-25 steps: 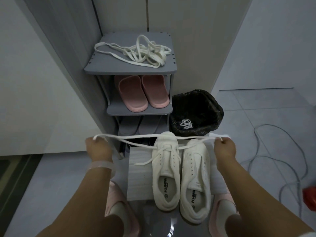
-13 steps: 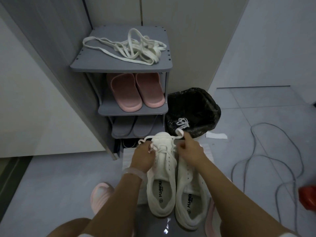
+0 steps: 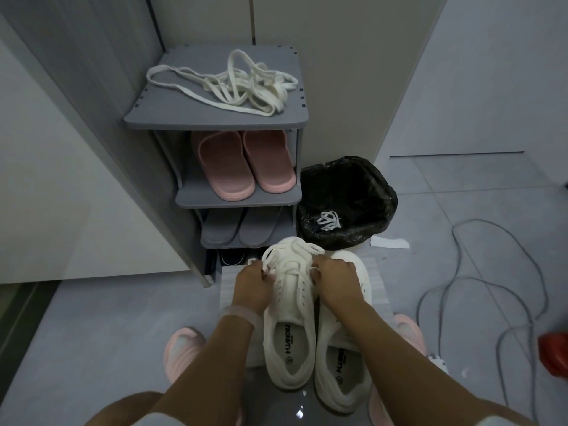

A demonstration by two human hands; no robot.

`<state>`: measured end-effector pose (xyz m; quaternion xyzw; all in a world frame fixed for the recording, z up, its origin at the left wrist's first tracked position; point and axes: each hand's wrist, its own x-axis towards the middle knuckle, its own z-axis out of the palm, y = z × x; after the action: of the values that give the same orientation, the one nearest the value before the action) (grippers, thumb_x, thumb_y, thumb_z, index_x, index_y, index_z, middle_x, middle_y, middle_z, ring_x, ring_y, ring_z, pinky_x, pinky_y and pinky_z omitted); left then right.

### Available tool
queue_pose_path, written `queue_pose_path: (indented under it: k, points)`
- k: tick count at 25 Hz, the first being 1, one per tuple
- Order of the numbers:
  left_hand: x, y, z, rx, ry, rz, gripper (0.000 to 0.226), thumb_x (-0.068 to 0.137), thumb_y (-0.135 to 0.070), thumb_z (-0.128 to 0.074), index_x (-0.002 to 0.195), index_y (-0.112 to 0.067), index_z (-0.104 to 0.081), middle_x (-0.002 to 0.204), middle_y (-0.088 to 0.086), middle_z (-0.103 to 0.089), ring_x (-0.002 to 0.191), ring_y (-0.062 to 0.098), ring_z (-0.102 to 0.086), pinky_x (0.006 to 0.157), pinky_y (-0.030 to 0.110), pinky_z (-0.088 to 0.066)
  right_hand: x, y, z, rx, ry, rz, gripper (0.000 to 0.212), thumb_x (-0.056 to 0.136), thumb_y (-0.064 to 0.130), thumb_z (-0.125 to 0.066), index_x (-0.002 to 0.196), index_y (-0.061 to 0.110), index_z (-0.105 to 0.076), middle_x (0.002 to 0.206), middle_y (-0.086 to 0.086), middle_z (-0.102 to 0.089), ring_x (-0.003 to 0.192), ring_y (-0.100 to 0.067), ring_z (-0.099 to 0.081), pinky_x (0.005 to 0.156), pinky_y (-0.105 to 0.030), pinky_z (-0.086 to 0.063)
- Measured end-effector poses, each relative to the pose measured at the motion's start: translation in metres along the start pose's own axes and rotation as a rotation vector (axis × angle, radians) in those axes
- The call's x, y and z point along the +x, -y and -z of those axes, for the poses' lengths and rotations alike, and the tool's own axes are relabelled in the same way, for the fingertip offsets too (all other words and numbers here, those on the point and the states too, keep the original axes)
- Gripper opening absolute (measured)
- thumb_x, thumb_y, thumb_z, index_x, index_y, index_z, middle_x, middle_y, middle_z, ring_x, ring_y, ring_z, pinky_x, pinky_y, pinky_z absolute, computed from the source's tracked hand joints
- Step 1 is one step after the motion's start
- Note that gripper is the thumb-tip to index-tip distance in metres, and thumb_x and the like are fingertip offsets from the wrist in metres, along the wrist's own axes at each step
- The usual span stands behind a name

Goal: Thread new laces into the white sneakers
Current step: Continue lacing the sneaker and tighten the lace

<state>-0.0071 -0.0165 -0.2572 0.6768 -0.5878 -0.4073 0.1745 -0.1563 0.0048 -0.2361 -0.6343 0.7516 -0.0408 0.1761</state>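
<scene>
Landmark: left sneaker point(image 3: 289, 315), white, toe pointing away, standing on a pale mat point(image 3: 379, 298).

Nearest, on either side of its heel: pink slippers point(image 3: 181, 352) on the feet, partly hidden by forearms. Touching its right flank: right sneaker point(image 3: 342, 364), parallel, no lace visible in what shows of it — likely next in line.

Over its eyelet rows: left hand point(image 3: 253, 287) at the left row, fingers curled, pinching lace point(image 3: 292, 250); right hand point(image 3: 336, 279) at the right row, fingers curled in on the lace too, exact grip hidden under the knuckles. One hand per side probably to keep tension even while the crossings settle. Slack bunched in loops on the toe, kept clear of the eyelets. Several crossings already in; upper eyelets appear open — threading judged partway.

Just beyond its toe, to the left: grey shoe rack point(image 3: 153, 121). Dark pair at the bottom, grey slippers point(image 3: 239, 229) above, pink slides point(image 3: 242, 164) above those, and a loose tangle of spare laces point(image 3: 233, 84) on top — within reach, presumably for the second shoe.

Beyond its toe, to the right: bin with black liner point(image 3: 347, 195), a small lace bundle point(image 3: 329, 221) inside, likely discarded.

Far right of it: grey cable point(image 3: 491, 284) looped on the floor; red object point(image 3: 554, 353) at frame edge, unidentifiable.
</scene>
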Motion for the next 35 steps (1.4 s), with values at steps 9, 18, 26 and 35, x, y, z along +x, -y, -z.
queue_pose_path:
  k: [9, 18, 26, 35]
  points:
    - [-0.004, 0.013, 0.018, 0.02, -0.287, -0.003, 0.021, 0.094, -0.003, -0.038, 0.101, 0.009, -0.053, 0.095, 0.029, -0.056, 0.081, 0.032, -0.05, 0.068, 0.03, -0.034, -0.009, -0.01, 0.012, -0.038, -0.1, -0.006, 0.027, 0.095, 0.021, -0.039, 0.106, 0.018, -0.064, 0.11, -0.003, -0.061, 0.108, -0.026, -0.05, 0.083, -0.032, -0.029]
    - [-0.008, 0.067, 0.084, -0.265, -0.545, 0.46, 0.024, 0.089, -0.001, -0.043, 0.11, 0.0, -0.056, 0.103, 0.026, -0.06, 0.092, 0.042, -0.063, 0.083, 0.045, -0.054, -0.009, -0.054, 0.038, 0.407, -0.222, -0.616, 0.034, 0.094, 0.014, -0.037, 0.115, 0.011, -0.063, 0.115, -0.016, -0.062, 0.109, -0.034, -0.052, 0.095, -0.038, -0.031]
    - [-0.002, 0.057, 0.085, -0.51, -0.806, 0.515, 0.025, 0.09, -0.01, -0.042, 0.11, 0.0, -0.053, 0.109, 0.029, -0.058, 0.097, 0.044, -0.061, 0.085, 0.053, -0.052, -0.008, -0.071, 0.037, 0.603, -0.512, -0.823, 0.033, 0.095, 0.012, -0.034, 0.11, -0.001, -0.061, 0.112, -0.022, -0.06, 0.107, -0.04, -0.052, 0.098, -0.043, -0.034]
    - [-0.007, 0.014, 0.091, -0.866, -1.013, 0.229, 0.033, 0.097, -0.007, -0.03, 0.084, -0.03, -0.05, 0.077, -0.004, -0.043, 0.038, 0.001, -0.049, 0.045, 0.014, -0.047, -0.002, -0.06, 0.044, 1.084, -0.868, -0.765, 0.02, 0.096, 0.015, -0.038, 0.096, 0.009, -0.058, 0.094, -0.007, -0.056, 0.088, -0.024, -0.055, 0.091, -0.043, -0.049]
